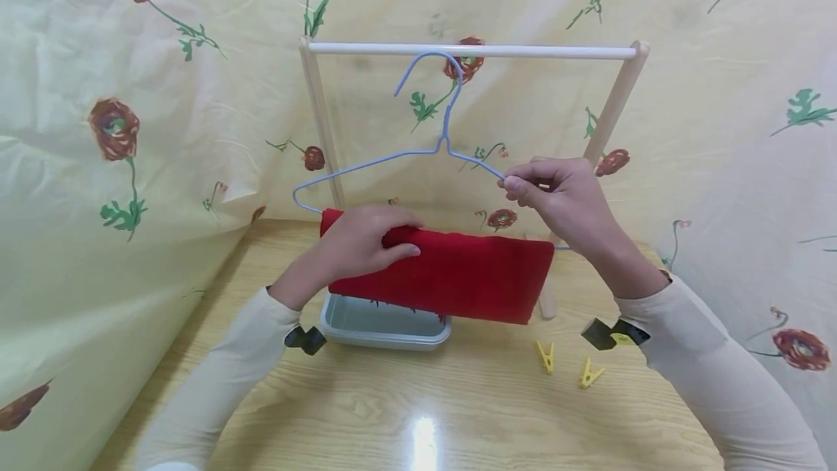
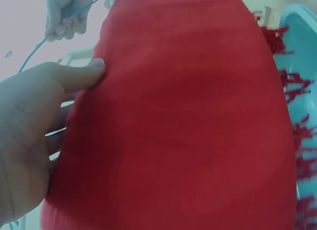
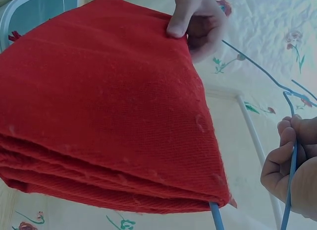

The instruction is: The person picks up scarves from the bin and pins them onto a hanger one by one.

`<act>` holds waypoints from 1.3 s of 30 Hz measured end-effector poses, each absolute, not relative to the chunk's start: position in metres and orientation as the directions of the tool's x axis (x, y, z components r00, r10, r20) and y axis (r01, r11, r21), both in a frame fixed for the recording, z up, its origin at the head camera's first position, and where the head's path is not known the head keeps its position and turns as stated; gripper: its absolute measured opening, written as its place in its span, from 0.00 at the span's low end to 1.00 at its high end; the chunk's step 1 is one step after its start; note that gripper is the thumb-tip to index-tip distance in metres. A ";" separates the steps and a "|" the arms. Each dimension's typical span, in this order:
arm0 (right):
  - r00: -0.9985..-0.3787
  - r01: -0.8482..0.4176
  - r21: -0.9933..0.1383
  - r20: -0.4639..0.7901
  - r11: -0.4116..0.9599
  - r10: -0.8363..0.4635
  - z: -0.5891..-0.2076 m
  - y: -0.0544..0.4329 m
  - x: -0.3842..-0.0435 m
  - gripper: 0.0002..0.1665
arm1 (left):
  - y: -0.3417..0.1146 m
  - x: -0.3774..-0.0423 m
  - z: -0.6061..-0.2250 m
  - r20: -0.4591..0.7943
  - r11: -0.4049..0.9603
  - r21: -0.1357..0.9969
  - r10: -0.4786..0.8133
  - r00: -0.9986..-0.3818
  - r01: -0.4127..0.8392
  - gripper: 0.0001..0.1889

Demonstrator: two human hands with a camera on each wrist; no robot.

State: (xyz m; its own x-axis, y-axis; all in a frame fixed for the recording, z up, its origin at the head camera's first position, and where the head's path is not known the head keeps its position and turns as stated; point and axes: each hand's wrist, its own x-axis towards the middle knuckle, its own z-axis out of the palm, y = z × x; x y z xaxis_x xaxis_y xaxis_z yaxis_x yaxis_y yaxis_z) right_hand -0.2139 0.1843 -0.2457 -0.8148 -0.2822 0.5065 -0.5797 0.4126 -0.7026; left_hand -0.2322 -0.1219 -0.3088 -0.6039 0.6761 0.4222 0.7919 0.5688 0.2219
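Note:
A folded red fringed cloth, like a scarf (image 1: 467,275), hangs over the bottom bar of a blue wire hanger (image 1: 379,160). My left hand (image 1: 366,242) grips the cloth's top edge, thumb on the near face and fingers behind it. With the right hand (image 1: 562,195) I pinch the hanger's right shoulder between thumb and curled fingers. The hanger's hook overlaps the rack's white rail in the head view. In the right wrist view the scarf (image 3: 109,91) shows several stacked layers, with the blue wire coming out at its end. Dark red fringe (image 2: 292,86) dangles along the lower edge.
A pale blue-grey basin (image 1: 386,344) stands on the wooden table (image 1: 366,413) under the cloth. Two yellow clothespins (image 1: 546,357) lie at the right. Behind is a rack with wooden posts and a white rail (image 1: 543,52), before a flower-patterned curtain.

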 end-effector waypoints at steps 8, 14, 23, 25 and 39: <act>-0.813 -0.581 -0.691 0.518 0.431 -0.266 -0.246 0.188 -0.213 0.08 | -0.155 -0.235 -0.314 0.498 0.531 0.195 0.670 -0.550 0.824 0.23; -0.808 -0.587 -0.687 0.526 0.428 -0.264 -0.245 0.189 -0.213 0.08 | -0.167 -0.238 -0.316 0.527 0.534 0.169 0.661 -0.534 0.828 0.21; -0.814 -0.578 -0.685 0.520 0.443 -0.258 -0.245 0.192 -0.213 0.08 | -0.171 -0.241 -0.317 0.524 0.528 0.103 0.692 -0.497 0.843 0.18; -0.816 -0.576 -0.685 0.518 0.447 -0.258 -0.245 0.192 -0.212 0.09 | -0.171 -0.242 -0.317 0.531 0.522 0.100 0.692 -0.490 0.847 0.17; -0.811 -0.579 -0.670 0.534 0.465 -0.240 -0.232 0.194 -0.209 0.09 | -0.172 -0.239 -0.305 0.578 0.516 0.045 0.685 -0.444 0.855 0.18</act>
